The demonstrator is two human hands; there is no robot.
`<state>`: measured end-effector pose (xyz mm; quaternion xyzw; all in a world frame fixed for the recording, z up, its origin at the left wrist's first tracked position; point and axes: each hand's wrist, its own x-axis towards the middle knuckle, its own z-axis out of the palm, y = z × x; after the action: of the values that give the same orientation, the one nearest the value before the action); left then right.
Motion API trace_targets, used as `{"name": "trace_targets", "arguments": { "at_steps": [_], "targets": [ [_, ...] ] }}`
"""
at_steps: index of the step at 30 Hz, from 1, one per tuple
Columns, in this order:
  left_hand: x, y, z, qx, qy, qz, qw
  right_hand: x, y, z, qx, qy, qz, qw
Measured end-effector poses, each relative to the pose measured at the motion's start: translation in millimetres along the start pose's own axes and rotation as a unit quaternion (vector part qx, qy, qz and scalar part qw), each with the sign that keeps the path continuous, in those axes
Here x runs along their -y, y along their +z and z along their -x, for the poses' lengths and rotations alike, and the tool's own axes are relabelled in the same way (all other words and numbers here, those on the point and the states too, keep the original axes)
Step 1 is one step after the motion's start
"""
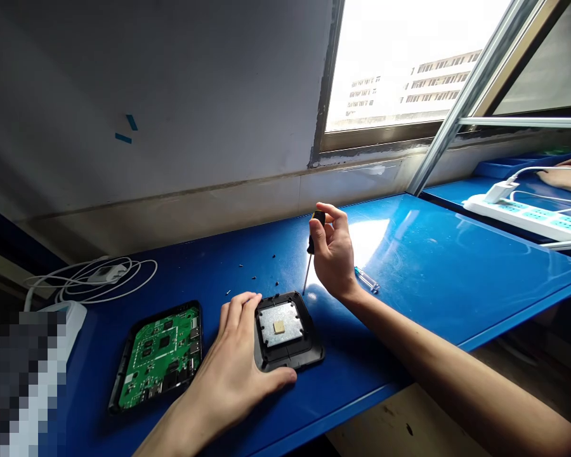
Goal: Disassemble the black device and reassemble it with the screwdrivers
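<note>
My right hand (334, 254) grips a screwdriver (318, 225) by its dark handle, with the thin shaft pointing down. Its tip is near the far right corner of a black plastic cover (314, 352); whether they touch I cannot tell. My left hand (238, 358) holds the cover from the left, thumb on the near edge and fingers at the far edge. Inside the cover lies a silver metal plate (273, 317) with a small beige pad (279, 327). To the left, a green circuit board (159, 355) sits in a black housing. Several small screws (254, 277) lie beyond the cover.
A clear-handled screwdriver (367, 279) lies right of my right wrist. White cables (118, 276) coil at the back left of the blue table (447, 260). A white power strip (528, 212) stands beyond a metal post (442, 146); another person's hand (564, 178) rests at the far right.
</note>
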<state>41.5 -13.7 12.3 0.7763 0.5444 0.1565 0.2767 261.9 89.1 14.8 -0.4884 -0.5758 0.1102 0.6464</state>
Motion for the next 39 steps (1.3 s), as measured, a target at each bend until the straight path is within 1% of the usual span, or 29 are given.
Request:
{"name": "trace_targets", "arguments": {
  "at_steps": [2, 5, 7, 10, 12, 14, 17, 20, 22, 24, 25, 26, 27, 28, 29, 31, 32, 34, 39],
  "targets": [
    [0.7, -0.1, 1.3, -0.001, 0.007, 0.006, 1.000, -5.9, -2.1, -4.6, 0.039, 0.003, 0.097, 0.995],
    [-0.2, -0.6, 2.9, 0.004, 0.006, 0.006, 1.000, -16.4, -2.5, -6.6, 0.116, 0.015, 0.210, 0.971],
    [-2.2, -1.3, 4.0, 0.013, 0.007, -0.001, 1.000, -22.1, -1.9, -3.9, 0.157, 0.025, 0.250, 0.955],
    [-5.6, -2.8, 5.6, 0.027, 0.011, -0.012, 0.999, -25.8, -2.0, 2.6, 0.215, 0.046, 0.315, 0.923],
    [-7.2, -3.6, 6.4, 0.035, 0.015, -0.017, 0.999, -25.2, -2.6, 5.6, 0.242, 0.058, 0.346, 0.905],
    [-8.2, -4.2, 7.1, 0.039, 0.018, -0.020, 0.999, -23.1, -2.8, 6.8, 0.256, 0.062, 0.365, 0.893],
    [-9.5, -5.4, 8.8, 0.045, 0.016, -0.024, 0.999, -18.7, -2.1, 4.7, 0.261, 0.057, 0.372, 0.889],
    [-10.6, -6.6, 11.7, 0.045, 0.020, -0.027, 0.998, -10.0, -4.6, -0.1, 0.255, 0.033, 0.350, 0.901],
    [-10.5, -6.8, 13.5, 0.045, 0.022, -0.033, 0.998, 0.9, -11.8, -1.2, 0.260, 0.004, 0.317, 0.912],
    [-9.8, -6.2, 14.6, 0.046, 0.025, -0.039, 0.998, 15.3, -24.3, 2.4, 0.280, -0.033, 0.276, 0.919],
    [-9.2, -5.8, 14.7, 0.045, 0.028, -0.040, 0.998, 23.0, -31.9, 6.3, 0.299, -0.059, 0.251, 0.919],
    [-8.6, -5.3, 14.6, 0.042, 0.034, -0.040, 0.998, 30.4, -39.7, 11.2, 0.340, -0.099, 0.205, 0.913],
    [-8.0, -4.9, 14.2, 0.040, 0.039, -0.040, 0.998, 36.9, -47.2, 16.8, 0.399, -0.127, 0.169, 0.893],
    [-7.5, -4.6, 13.8, 0.038, 0.043, -0.039, 0.998, 42.2, -53.8, 22.8, 0.447, -0.140, 0.153, 0.870],
    [-7.2, -4.4, 13.3, 0.037, 0.045, -0.037, 0.998, 46.1, -59.2, 28.5, 0.487, -0.155, 0.161, 0.844],
    [-6.9, -4.7, 12.5, 0.035, 0.044, -0.031, 0.998, 49.5, -65.3, 38.2, 0.527, -0.179, 0.197, 0.807],
    [-6.9, -5.1, 12.4, 0.035, 0.044, -0.027, 0.998, 49.4, -66.2, 41.7, 0.536, -0.182, 0.214, 0.796],
    [-7.1, -5.9, 12.4, 0.037, 0.044, -0.022, 0.998, 47.1, -65.0, 46.1, 0.536, -0.186, 0.230, 0.790],
    [-5.5, -5.4, 12.5, 0.038, 0.043, -0.011, 0.998, 41.6, -58.5, 48.1, 0.516, -0.192, 0.193, 0.812]
  ]
}}
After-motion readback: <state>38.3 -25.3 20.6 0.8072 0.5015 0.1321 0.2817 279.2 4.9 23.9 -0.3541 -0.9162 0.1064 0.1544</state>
